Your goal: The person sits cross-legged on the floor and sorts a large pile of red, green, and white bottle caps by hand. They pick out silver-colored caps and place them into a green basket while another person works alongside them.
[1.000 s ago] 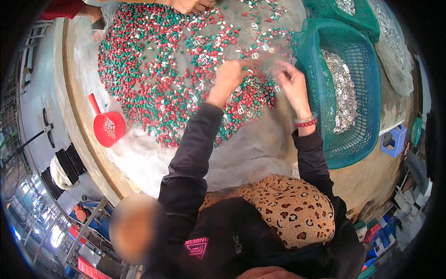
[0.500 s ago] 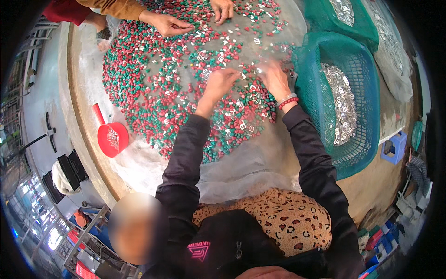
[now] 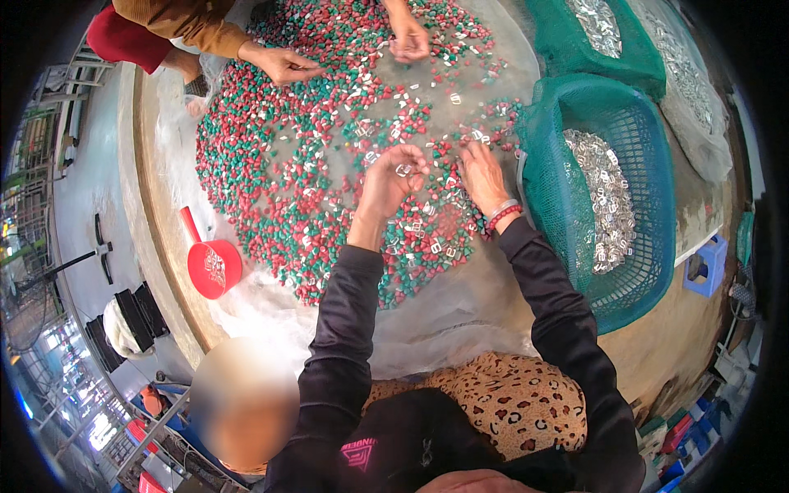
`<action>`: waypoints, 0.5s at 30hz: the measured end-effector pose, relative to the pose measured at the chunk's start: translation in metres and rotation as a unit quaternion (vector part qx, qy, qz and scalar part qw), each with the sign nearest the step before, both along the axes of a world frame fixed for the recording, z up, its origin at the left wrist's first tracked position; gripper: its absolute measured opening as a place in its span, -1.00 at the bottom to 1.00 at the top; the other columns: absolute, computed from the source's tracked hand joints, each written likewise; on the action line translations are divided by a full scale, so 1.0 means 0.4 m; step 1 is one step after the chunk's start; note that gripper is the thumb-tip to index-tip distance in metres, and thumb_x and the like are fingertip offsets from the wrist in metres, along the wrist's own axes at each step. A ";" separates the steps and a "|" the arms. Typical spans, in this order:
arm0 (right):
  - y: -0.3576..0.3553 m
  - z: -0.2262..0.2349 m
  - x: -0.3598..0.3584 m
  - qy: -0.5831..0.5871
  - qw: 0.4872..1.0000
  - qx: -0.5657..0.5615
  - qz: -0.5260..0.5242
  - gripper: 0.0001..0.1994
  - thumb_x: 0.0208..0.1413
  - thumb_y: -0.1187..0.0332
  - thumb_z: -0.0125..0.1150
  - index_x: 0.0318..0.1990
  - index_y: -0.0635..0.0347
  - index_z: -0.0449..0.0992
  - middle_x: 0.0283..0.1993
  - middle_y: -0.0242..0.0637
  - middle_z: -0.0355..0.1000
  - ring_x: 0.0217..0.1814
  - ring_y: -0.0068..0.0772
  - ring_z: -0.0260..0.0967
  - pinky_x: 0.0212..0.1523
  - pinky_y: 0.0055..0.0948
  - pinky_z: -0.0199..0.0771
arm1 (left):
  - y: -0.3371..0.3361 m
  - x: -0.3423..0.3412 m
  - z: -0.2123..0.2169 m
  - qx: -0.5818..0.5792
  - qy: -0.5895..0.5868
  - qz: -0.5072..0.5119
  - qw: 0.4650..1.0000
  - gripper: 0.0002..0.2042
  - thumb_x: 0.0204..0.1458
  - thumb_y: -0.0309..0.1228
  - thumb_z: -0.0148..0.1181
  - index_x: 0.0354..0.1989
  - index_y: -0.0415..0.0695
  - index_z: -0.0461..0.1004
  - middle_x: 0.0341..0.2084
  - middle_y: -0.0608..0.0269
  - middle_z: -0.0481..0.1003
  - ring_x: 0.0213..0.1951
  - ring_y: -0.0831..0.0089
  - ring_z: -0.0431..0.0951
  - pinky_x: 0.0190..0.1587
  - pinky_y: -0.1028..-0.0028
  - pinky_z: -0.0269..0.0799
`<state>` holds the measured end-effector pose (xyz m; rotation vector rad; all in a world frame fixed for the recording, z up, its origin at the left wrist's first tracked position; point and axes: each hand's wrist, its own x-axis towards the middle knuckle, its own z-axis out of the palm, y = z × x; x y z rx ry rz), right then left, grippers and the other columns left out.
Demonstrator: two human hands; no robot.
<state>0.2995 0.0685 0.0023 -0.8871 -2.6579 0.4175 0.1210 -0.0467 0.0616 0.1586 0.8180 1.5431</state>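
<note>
My left hand (image 3: pixel 389 186) is turned partly palm up, its fingers curled around a small silver metal buckle (image 3: pixel 403 170). To its right, my right hand (image 3: pixel 483 176) reaches down with bent fingertips among the pieces. Silvery bits show right at those fingertips, but what they pinch, if anything, is hidden. Under both hands lies a wide spread of small red, green and white chips (image 3: pixel 283 197). More silver buckles (image 3: pixel 436 246) lie scattered among the chips, close to my left wrist.
On the right stands a teal basket (image 3: pixel 657 271) lined with green net, holding a heap of silver buckles (image 3: pixel 608 205). Another netted container (image 3: pixel 649 70) is beyond it. A red dipper (image 3: pixel 212 269) rests at left. A co-worker's hands (image 3: pixel 283 64) work at the far side.
My left hand has rolled more palm up, drawing slightly nearer with a buckle in it. The right hand, blurred before, has moved slightly nearer. The co-worker's hands have shifted too.
</note>
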 end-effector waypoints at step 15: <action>-0.102 0.119 0.153 0.299 0.714 -0.580 -0.255 -0.76 0.21 0.36 0.05 -0.06 0.27 0.51 -0.37 -0.31 0.50 -0.46 -0.68 0.31 -0.45 -0.65 0.31 | 0.329 0.076 -0.146 -0.033 0.817 -0.168 0.551 -0.80 0.04 -0.22 0.15 -0.27 -0.05 0.53 -0.46 0.22 0.53 -0.35 0.18 0.56 -0.30 0.24 0.46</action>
